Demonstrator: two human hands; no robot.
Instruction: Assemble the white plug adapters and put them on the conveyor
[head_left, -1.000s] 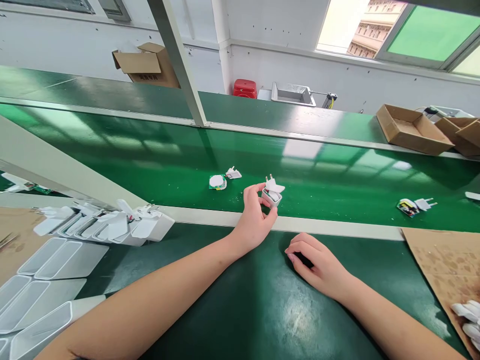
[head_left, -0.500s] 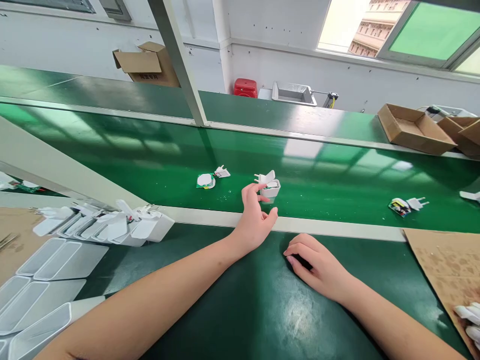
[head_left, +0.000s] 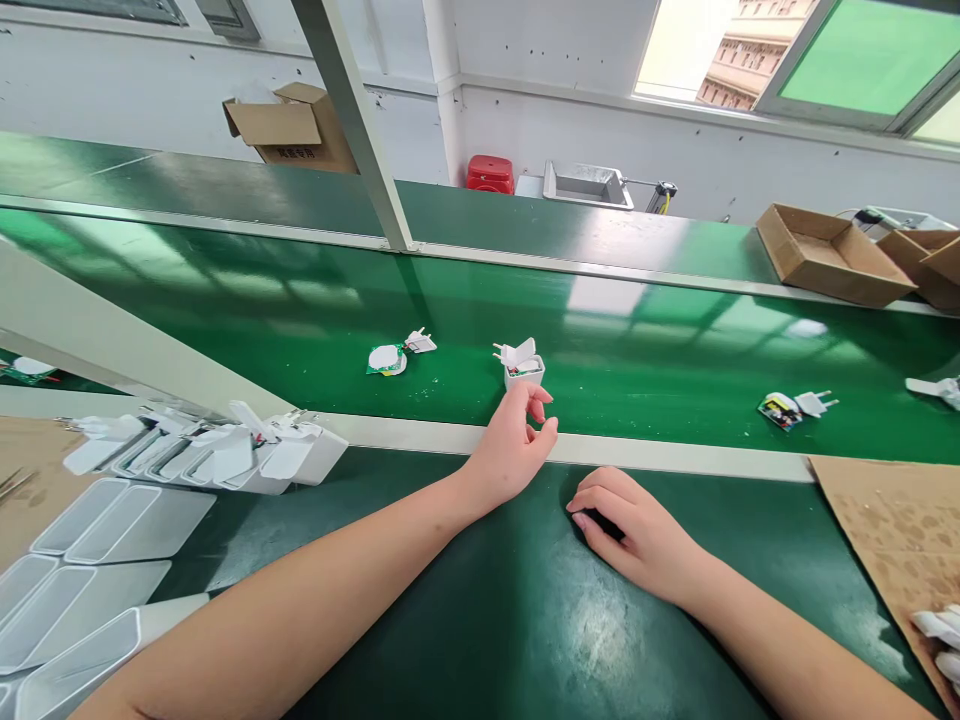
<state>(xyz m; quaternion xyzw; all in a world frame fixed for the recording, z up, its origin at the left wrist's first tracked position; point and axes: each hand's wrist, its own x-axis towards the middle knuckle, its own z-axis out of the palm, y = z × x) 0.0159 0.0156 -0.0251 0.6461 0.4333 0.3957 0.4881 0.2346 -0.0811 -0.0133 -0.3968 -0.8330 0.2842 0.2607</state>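
My left hand (head_left: 516, 440) is over the near rail of the green belt, empty, its fingers loosely bent and apart from the thumb. Just beyond its fingers stands a small white charger housing (head_left: 524, 374) with a circuit board inside and a white two-pin plug piece (head_left: 517, 353) on top. Whether the fingertips touch the housing I cannot tell. My right hand (head_left: 630, 525) rests on the dark green table, fingers curved, thumb apart, holding nothing. Left of the housing on the belt lies a circuit board (head_left: 387, 359) wired to a plug piece (head_left: 420, 341).
On my left stand rows of white housings (head_left: 142, 522), with several plug-topped ones (head_left: 277, 450) behind. Another board with plug (head_left: 781, 409) lies on the belt at right. A slanting pale beam (head_left: 112, 320) crosses the left side. Cardboard (head_left: 870, 520) covers the table's right.
The white housing and the loose boards on the belt have shifted left. My left hand's fingers have come away from the housing's top and drawn slightly nearer. My right hand stays put.
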